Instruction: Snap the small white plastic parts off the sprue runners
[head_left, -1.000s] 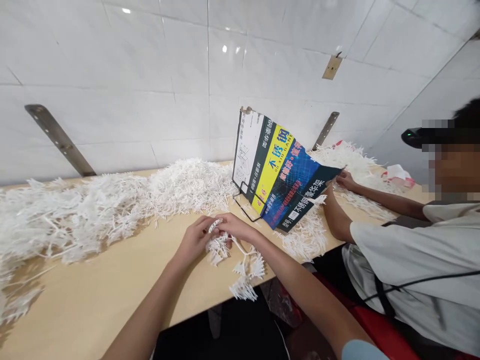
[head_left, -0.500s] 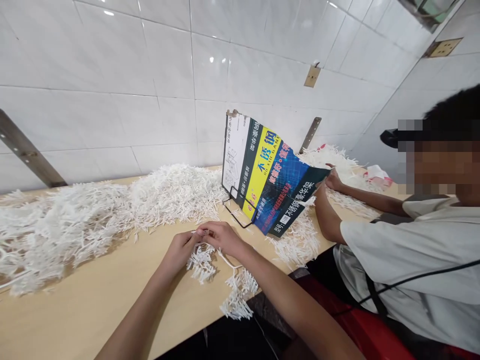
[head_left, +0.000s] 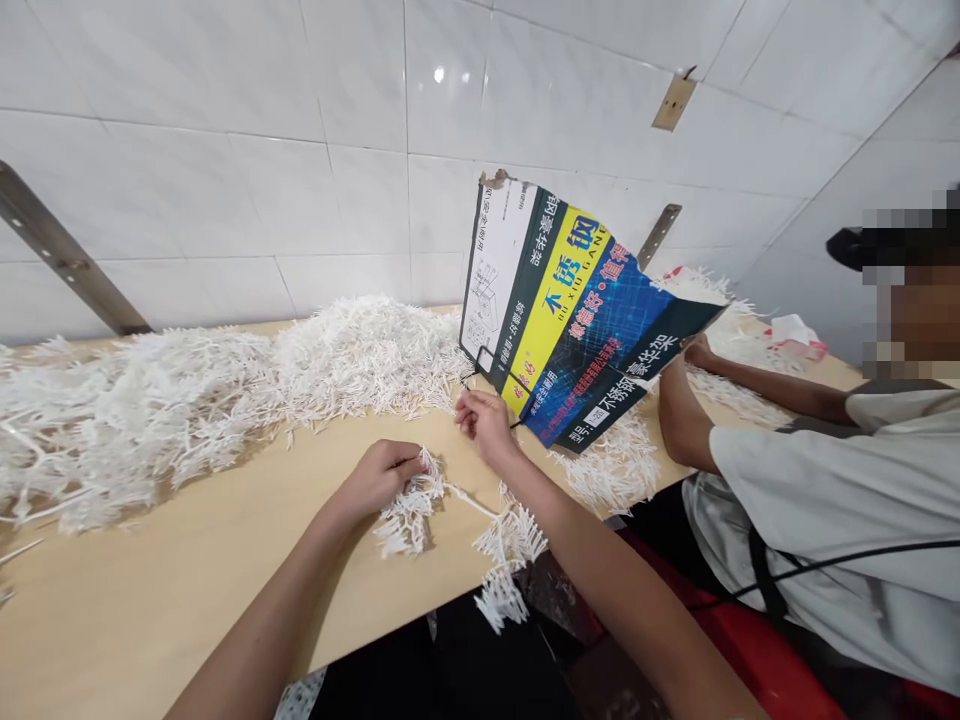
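My left hand [head_left: 384, 476] is closed, thumb against fingers, on a white plastic branch [head_left: 409, 512] with many thin twig-like tips. From that grip the branch's stem runs right to a second bushy cluster [head_left: 510, 545], which hangs past the table's front edge below my right forearm. Further forward, my right hand [head_left: 487, 428] is apart from the branch, its fingers curled together. Whether anything small sits in them I cannot make out. Just beyond it stands a printed cardboard sheet [head_left: 555, 300], tilted in a black wire stand [head_left: 486, 358].
A long heap of white branch pieces [head_left: 360, 360] lies along the wall on the wooden table [head_left: 225, 580]. More pieces [head_left: 611, 465] lie right of the cardboard. At the right sits another person [head_left: 810, 480], one hand [head_left: 697, 350] behind the cardboard.
My hands were together on the branch; now my right hand has moved away, forward and right, toward the wire stand. My left hand keeps the branch. The view has shifted slightly.
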